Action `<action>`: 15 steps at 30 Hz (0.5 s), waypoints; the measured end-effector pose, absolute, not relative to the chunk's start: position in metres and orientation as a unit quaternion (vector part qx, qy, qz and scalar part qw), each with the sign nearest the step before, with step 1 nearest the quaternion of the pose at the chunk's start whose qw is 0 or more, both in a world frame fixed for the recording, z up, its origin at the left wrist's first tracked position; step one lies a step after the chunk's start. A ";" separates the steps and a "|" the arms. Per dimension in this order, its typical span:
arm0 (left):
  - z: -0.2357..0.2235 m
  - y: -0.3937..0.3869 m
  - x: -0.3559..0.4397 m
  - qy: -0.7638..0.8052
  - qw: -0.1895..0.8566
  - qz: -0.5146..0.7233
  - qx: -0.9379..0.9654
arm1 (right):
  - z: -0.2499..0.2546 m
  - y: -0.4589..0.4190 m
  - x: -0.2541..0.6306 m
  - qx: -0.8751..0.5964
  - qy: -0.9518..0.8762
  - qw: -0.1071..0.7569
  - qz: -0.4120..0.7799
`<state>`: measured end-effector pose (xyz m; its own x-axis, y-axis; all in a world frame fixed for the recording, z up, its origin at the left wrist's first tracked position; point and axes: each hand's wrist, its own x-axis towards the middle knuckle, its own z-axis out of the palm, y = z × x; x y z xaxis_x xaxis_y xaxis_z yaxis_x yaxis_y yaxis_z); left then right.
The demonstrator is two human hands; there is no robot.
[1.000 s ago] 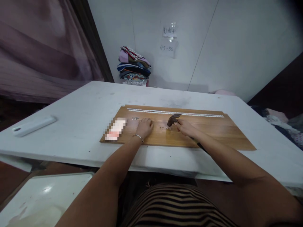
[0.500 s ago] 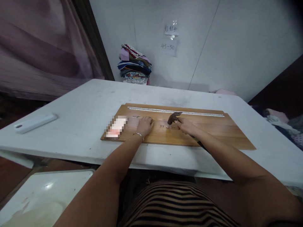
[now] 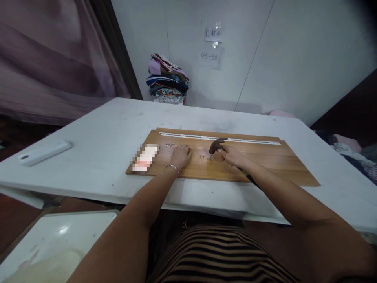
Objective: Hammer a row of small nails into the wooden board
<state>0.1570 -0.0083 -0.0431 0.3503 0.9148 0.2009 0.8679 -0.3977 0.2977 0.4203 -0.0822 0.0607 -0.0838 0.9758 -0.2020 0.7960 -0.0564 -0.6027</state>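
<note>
A wooden board (image 3: 273, 165) lies on the white table. My right hand (image 3: 235, 157) is wrapped round the handle of a claw hammer (image 3: 215, 146), close below its dark head. The hammer head is just above a row of several small nails (image 3: 203, 157) standing in the board, partly hidden by the hammer and hand. To the left of that row, my left hand (image 3: 182, 156) rests on the board, palm down, with no object visible in it. Several loose nails (image 3: 169, 145) lie near its fingers on the far left side.
Two white measuring strips (image 3: 194, 136) run along the board's far edge. A blurred-out patch (image 3: 145, 158) covers something at its left end. A white plastic object (image 3: 45, 152) lies at the table's left. Folded cloths (image 3: 167, 80) are stacked behind the table; a white stool (image 3: 61, 232) stands lower left.
Almost nothing differs. The view has tilted very slightly, and both hands and the hammer keep nearly the same places over the board.
</note>
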 end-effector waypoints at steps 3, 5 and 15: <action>-0.042 -0.009 0.157 0.544 0.077 0.172 0.818 | 0.061 -0.084 0.418 -0.667 -0.662 0.139 0.313; -0.041 -0.009 0.157 0.543 0.077 0.174 0.818 | 0.059 -0.086 0.416 -0.672 -0.655 0.135 0.319; -0.041 -0.010 0.158 0.543 0.075 0.177 0.818 | 0.061 -0.082 0.419 -0.668 -0.661 0.144 0.309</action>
<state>0.1579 -0.0096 -0.0413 0.3487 0.9141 0.2071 0.8608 -0.3997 0.3151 0.4186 -0.0819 0.0612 -0.0659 0.9724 -0.2237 0.7947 -0.0844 -0.6010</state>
